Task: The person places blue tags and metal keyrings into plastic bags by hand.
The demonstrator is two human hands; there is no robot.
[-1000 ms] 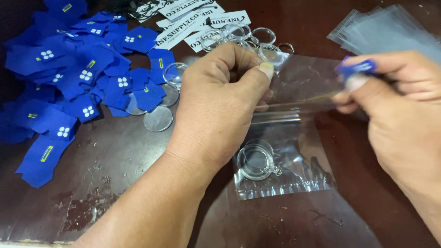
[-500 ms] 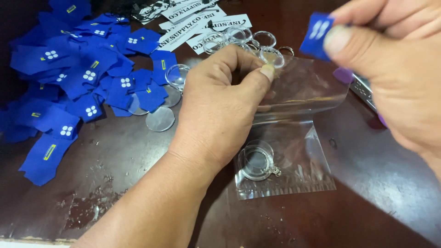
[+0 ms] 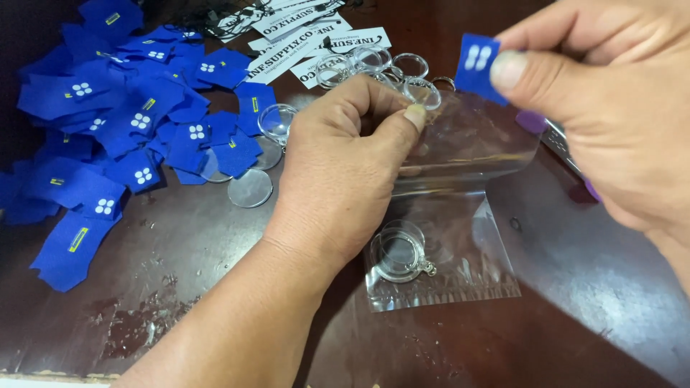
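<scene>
Dark brown tabletop, scuffed near its front edge. Heap of blue paper tags fills the back-left corner; white printed strips and clear round cases sit at the back edge. Clear plastic bag lies mid-tabletop, see-through, glossy, mouth lifted, one clear round keyring case inside near the sealed bottom. Your left hand pinches the bag mouth, grip closed on it. Your right hand has thumb and fingers closed on one small blue tag, above the bag mouth.
</scene>
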